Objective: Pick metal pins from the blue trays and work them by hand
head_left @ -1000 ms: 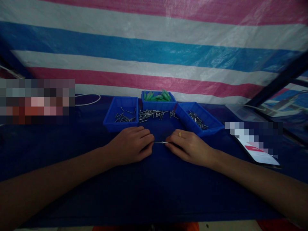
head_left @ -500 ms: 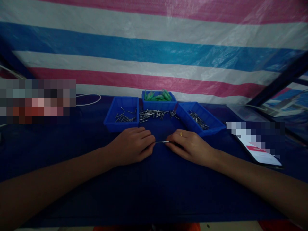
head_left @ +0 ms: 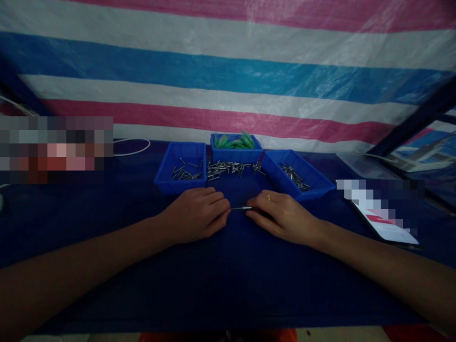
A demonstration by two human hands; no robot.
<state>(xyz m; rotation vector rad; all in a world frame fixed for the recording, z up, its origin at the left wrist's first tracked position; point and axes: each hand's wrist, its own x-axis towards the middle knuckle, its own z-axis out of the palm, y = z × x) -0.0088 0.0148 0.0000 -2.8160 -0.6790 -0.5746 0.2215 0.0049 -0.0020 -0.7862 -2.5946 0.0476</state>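
Note:
A thin silver metal pin with a wider, cone-like part (head_left: pixel 244 208) spans the gap between my hands, just above the blue table. My left hand (head_left: pixel 201 212) is closed, thumb and forefinger pinching the pin's slender end. On the other side my right hand (head_left: pixel 281 214), with a ring on one finger, is closed around the wider end; its fingertips partly hide that end. Behind the hands, many similar metal pins (head_left: pixel 228 168) lie loose in a heap. More pins lie in the left blue tray (head_left: pixel 181 186) and in the right blue tray (head_left: pixel 318 183).
At the back stands a blue tray (head_left: pixel 237 155) with green pointed pieces (head_left: pixel 233 142). A phone-like flat object with a lit screen (head_left: pixel 395 230) lies to the right, partly blurred out. A white cable (head_left: pixel 137 147) curves at the left. A striped plastic sheet (head_left: pixel 221 71) hangs behind the table.
Both hands keep almost the same place and grip on the metal pin. A slightly larger opening shows between the right thumb and forefinger. The whole view has shifted very slightly.

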